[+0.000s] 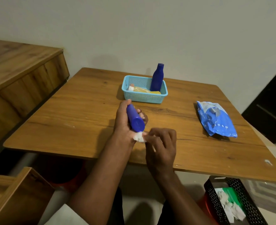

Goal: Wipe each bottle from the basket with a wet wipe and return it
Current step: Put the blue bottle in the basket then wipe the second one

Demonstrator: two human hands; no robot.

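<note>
I am in the middle of the wiping step. My left hand [123,118] is wrapped around a blue bottle [134,118], holding it tilted in the air just in front of the basket [143,97], its flat base turned toward me. My right hand [160,143] pinches a small crumpled wet wipe [139,137] against the bottom edge of that bottle, just nearer me than the base. So the base looks to be the part being cleaned, and I judge this bottle is close to done but not yet ready to go back.

The next move calls for a last pass of the wipe over whatever surface is left, with my left fingers turning the bottle so nothing stays hidden under my palm. Then the bottle has to travel the short way forward to the basket and go in without knocking what stands there.

The basket, light blue and perforated, sits at the far middle of the table [69,124]. In it a second blue bottle [156,78] stands upright at its right end, and a yellow bottle [143,90] with a pale cap lies flat along the bottom, leaving room at the left. Right of the basket, well apart, lies a blue pack of wipes [216,120]. Nearer me than the basket and below the table's right corner is a black perforated bin [210,189] holding crumpled white wipes and something green.
</note>
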